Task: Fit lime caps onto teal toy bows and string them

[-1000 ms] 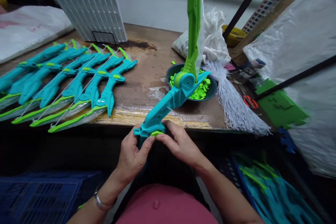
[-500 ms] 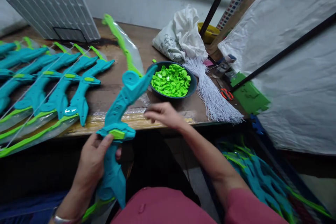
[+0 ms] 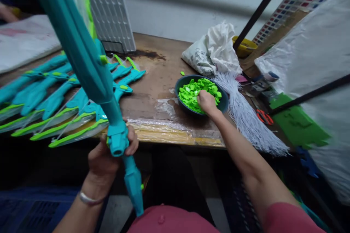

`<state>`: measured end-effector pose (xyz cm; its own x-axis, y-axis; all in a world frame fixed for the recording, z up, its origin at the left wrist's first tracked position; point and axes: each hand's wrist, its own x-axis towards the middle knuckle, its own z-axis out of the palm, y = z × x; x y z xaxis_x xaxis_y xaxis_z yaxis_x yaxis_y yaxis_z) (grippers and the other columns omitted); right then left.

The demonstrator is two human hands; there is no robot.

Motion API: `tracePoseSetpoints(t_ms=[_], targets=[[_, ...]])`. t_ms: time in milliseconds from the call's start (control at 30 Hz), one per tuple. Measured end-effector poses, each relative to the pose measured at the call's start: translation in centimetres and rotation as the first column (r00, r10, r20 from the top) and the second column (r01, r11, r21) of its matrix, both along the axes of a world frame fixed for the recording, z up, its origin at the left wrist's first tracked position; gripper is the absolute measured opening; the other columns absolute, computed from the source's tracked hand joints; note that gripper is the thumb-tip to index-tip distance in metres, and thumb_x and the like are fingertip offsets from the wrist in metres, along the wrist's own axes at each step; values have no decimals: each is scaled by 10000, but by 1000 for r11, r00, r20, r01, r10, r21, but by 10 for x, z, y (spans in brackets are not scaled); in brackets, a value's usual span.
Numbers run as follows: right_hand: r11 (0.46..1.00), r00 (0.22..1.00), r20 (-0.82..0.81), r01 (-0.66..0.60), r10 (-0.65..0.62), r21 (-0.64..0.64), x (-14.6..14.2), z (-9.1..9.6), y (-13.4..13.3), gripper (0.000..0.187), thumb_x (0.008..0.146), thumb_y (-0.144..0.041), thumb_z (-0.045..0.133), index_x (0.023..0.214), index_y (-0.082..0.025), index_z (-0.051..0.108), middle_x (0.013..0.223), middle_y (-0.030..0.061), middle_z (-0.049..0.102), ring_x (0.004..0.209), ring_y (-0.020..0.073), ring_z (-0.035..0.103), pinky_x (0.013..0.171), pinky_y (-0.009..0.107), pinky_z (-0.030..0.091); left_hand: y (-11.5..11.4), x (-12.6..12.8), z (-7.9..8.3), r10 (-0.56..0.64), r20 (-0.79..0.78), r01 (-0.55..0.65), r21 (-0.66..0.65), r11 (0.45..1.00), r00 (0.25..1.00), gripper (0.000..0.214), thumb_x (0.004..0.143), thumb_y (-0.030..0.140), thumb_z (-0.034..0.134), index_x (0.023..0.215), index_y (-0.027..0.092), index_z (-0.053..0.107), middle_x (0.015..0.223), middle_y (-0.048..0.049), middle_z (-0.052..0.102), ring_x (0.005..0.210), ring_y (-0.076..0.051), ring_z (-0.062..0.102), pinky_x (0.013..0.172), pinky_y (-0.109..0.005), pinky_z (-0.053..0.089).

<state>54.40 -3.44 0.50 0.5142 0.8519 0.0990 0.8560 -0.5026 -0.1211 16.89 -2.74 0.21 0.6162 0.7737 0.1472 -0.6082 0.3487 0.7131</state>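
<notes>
My left hand (image 3: pixel 109 153) is wrapped round the middle of a teal toy bow (image 3: pixel 82 51), which it holds upright and edge-on in front of the table. A bright green limb with a clear sheet shows at the bow's upper end. My right hand (image 3: pixel 207 102) reaches into a dark bowl (image 3: pixel 224 103) heaped with small green plastic caps (image 3: pixel 188 94). Its fingers are curled among the caps, so whether a cap is pinched in them is hidden. Several finished-looking teal bows with white strings (image 3: pixel 58 96) lie in a row at the left.
Beside the bowl lies a bundle of white strings (image 3: pixel 246 123), with a white sack (image 3: pixel 203 52) behind it. Orange-handled scissors (image 3: pixel 264 116) and a green foam piece (image 3: pixel 298 120) are at the right. A grey ribbed panel (image 3: pixel 111 11) stands at the back left.
My right hand has moved from in front of the bowl into the green caps. The bow in my left hand has been turned edge-on, and the head view has shifted left.
</notes>
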Motion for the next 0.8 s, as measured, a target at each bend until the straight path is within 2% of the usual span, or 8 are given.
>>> tracePoseSetpoints(t_ms=[100,200,233,333,400,500,600,800], targets=[[977,992,8,-126,126,172,-35,22,-12,215,1004,-136,465,1064,-41,649,1054,211,698,992,281,671,899,412,504,-3,2,4,-15,132,13,16,1000,991,532,765,580,776,1177,259,675,792,9,574,442,-92,490,435,-259,383],[875,944,13,-312,331,370,-92,49,-34,143,1012,-194,515,1015,-141,648,1008,123,704,953,233,666,888,349,499,-8,1,9,32,158,-40,48,998,987,561,706,638,796,1145,312,670,830,29,535,422,-72,482,422,-262,363],[803,905,9,-382,425,458,-115,57,-45,120,1017,-217,533,1005,-172,643,985,89,700,927,208,664,870,323,503,-11,0,11,58,154,-68,64,996,986,562,689,644,806,1125,316,669,848,32,526,433,-70,493,432,-265,372],[471,674,-26,-487,738,735,-180,75,-79,74,1015,-188,570,988,-206,637,921,36,674,842,148,653,775,252,517,-23,-5,15,130,151,-145,88,986,980,530,660,641,822,1023,303,634,858,47,505,440,-60,489,465,-277,411],[363,540,-57,-479,839,799,-215,80,-99,98,1008,-140,572,994,-202,646,940,35,662,842,123,649,762,216,525,-33,-10,17,179,138,-189,62,980,974,507,659,605,840,952,286,579,853,49,501,467,-68,492,480,-277,427],[328,487,-64,-480,871,814,-249,81,-122,130,1002,-107,558,1012,-171,672,969,66,663,878,132,654,774,218,545,-45,-18,24,240,108,-242,0,970,965,431,723,488,841,878,270,503,829,35,494,554,-101,524,481,-254,410],[321,500,-38,-494,865,808,-265,81,-135,151,1013,-128,543,1024,-157,690,964,84,682,873,149,662,735,235,563,-54,-23,32,275,101,-270,-61,961,956,379,814,412,788,812,258,442,762,38,465,509,-95,456,461,-241,368],[254,552,105,-535,827,805,-280,77,-146,217,996,-84,508,1130,-110,677,926,119,720,812,187,675,722,294,611,-71,-19,39,315,135,-299,-125,946,939,410,821,421,762,768,246,396,715,48,408,495,-92,385,559,-255,427]])
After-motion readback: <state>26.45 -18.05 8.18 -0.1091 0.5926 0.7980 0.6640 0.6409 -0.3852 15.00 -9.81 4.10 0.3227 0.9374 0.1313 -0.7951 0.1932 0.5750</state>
